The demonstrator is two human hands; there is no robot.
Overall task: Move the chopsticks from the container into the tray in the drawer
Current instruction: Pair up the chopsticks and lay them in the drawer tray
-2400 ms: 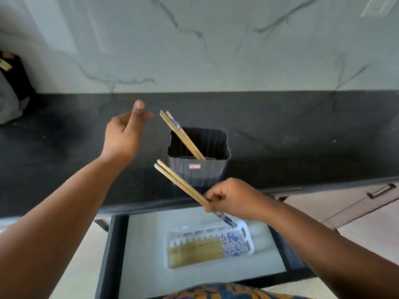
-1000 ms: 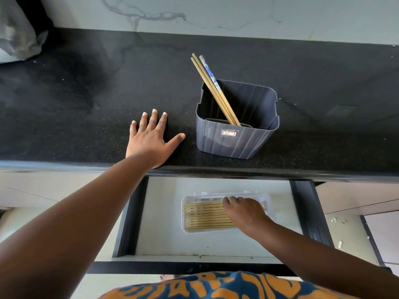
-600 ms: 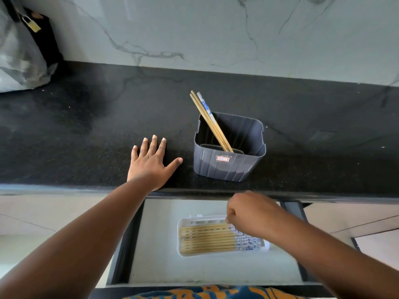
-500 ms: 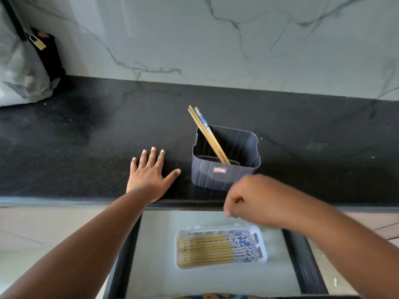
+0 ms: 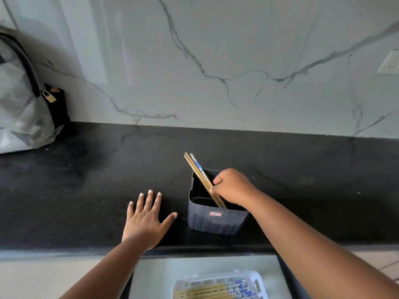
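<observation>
The container [image 5: 216,212] stands on the counter [image 5: 86,190] just to the right of the flat left hand [image 5: 146,223], and the right hand [image 5: 232,186] reaches into it from the right, fingers curled round the chopsticks [image 5: 200,178], which lean up and to the left out of it. Nearer than both hands, below the counter edge, the drawer [image 5: 155,277] holds the tray [image 5: 257,281] with more chopsticks lying in it. Far left of the left hand, a bag [image 5: 21,108] sits against the wall [image 5: 216,61] behind the counter.

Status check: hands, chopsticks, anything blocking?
Right hand grips chopsticks still in container. Left hand flat on counter. Tray below, partly filled. Nothing blocking.
</observation>
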